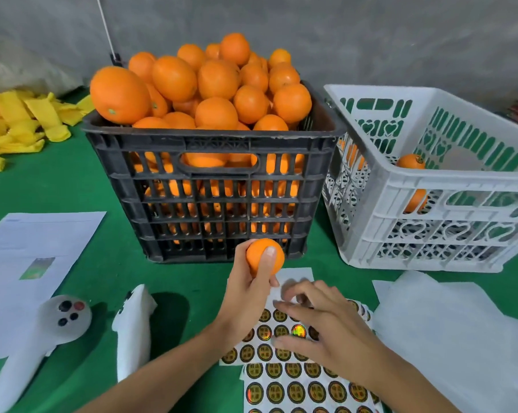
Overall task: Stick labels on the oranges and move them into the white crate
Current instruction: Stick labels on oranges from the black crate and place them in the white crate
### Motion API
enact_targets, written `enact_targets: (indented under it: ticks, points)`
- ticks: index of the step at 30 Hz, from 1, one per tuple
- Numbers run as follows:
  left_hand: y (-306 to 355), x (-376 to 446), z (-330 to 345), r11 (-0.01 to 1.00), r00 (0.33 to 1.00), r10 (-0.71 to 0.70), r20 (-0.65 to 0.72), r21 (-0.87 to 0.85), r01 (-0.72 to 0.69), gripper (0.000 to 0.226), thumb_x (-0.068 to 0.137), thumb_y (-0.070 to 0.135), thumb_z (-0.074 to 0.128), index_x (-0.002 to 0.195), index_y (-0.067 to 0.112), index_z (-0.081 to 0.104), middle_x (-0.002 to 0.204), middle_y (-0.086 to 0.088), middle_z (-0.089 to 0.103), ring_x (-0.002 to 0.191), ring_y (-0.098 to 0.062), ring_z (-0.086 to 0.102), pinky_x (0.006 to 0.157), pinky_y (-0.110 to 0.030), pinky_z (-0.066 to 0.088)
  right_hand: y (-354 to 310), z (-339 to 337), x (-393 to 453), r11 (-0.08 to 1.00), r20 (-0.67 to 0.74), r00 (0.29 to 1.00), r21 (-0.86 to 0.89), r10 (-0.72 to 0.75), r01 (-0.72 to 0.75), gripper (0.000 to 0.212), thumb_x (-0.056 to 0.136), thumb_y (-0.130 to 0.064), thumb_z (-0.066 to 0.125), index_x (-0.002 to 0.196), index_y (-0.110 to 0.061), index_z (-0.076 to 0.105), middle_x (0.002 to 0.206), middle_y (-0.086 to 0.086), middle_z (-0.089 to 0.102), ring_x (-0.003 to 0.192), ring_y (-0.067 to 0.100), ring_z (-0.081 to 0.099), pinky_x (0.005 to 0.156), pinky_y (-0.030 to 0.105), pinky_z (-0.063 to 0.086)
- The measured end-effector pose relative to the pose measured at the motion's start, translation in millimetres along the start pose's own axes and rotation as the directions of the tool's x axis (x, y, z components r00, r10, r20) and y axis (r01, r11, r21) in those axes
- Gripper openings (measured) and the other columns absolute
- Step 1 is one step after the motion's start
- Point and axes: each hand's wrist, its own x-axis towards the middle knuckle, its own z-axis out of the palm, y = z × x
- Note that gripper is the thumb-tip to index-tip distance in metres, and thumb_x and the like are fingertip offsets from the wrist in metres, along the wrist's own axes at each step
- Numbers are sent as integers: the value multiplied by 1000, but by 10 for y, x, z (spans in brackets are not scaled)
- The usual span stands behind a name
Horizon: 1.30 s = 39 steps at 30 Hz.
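Note:
My left hand grips one orange in front of the black crate, thumb across its face. The black crate is heaped with several oranges. My right hand hovers over the sheet of round gold-and-black labels, fingers bent and spread, fingertips near the sheet's upper edge; whether it pinches a label I cannot tell. The white crate stands at the right with an orange inside.
Green cloth covers the table. A printed paper lies at left, two white controllers at the near left, yellow foam sleeves at the far left, white foam sheets at the near right.

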Motion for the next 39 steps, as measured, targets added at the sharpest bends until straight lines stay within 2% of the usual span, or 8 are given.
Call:
enact_targets:
  ticks: [6, 14, 16, 20, 26, 29, 33, 39]
  points:
    - [-26, 18, -28, 996, 999, 19, -38, -82, -22, 41, 98, 65, 52, 125, 35, 54, 77, -6, 63, 70, -16, 59, 70, -26, 52, -14, 53, 89, 1000, -135, 991, -1, -24, 24, 44, 99, -63, 54, 122, -32, 75, 100, -18, 47, 91, 0, 37, 78, 16, 26]
    - [1, -1, -16, 998, 999, 38, -22, -41, -39, 44, 97, 65, 50, 126, 31, 52, 75, -1, 60, 69, -13, 58, 69, -25, 52, -83, 67, 103, 999, -204, 978, -5, -36, 36, 28, 104, -40, 55, 105, -22, 77, 93, -12, 55, 82, 7, 56, 73, 23, 49]
    - [1, -7, -10, 999, 999, 40, -19, -23, -41, 49, 97, 66, 49, 128, 28, 51, 76, -1, 60, 67, -11, 57, 69, -23, 51, -106, 35, 131, 984, -256, 957, 145, 138, -103, 22, 105, -34, 55, 96, -24, 73, 89, -19, 51, 76, 5, 54, 68, 21, 44]
    - [24, -1, -6, 998, 1000, 17, -7, 62, -16, 53, 94, 71, 49, 133, 35, 48, 85, 6, 63, 74, -11, 60, 79, -35, 57, -30, -115, 306, 820, -416, 736, 469, 533, -329, 23, 104, -34, 57, 85, -25, 67, 70, -10, 61, 61, 8, 54, 58, 25, 40]
    - [256, -35, 51, 999, 997, 13, 72, -44, -10, 58, 91, 71, 58, 138, 38, 47, 112, 9, 65, 103, -23, 66, 92, -42, 59, -373, -340, 471, 948, -586, 745, 204, 318, -244, 18, 105, -31, 57, 95, -23, 70, 83, -16, 53, 64, 5, 52, 59, 21, 40]
    - [446, -3, -4, 996, 998, 19, 60, -91, -14, 63, 80, 81, 63, 128, 42, 53, 101, -3, 64, 83, -14, 65, 76, -27, 55, -452, -462, 393, 968, -532, 826, 245, 187, -62, 24, 109, -33, 46, 113, -27, 69, 93, -19, 51, 67, 6, 52, 59, 21, 41]
    - [895, 89, -34, 999, 985, -4, 171, -52, 13, 53, 79, 82, 62, 126, 59, 49, 109, 10, 70, 94, -10, 72, 82, -23, 58, -585, -681, 316, 989, -463, 878, -18, 124, -149, 61, 92, -53, 54, 140, -17, 61, 110, -10, 59, 55, 2, 53, 44, 13, 39]
    - [1919, 380, 287, 953, 887, 202, 415, 126, -276, 63, 102, 55, 52, 159, 35, 33, 148, 16, 56, 131, -4, 59, 110, -34, 50, -391, -1391, 358, 945, -795, 530, 162, 295, -284, 68, 88, -58, 63, 141, -16, 58, 94, -6, 57, 67, 9, 55, 50, 21, 44]
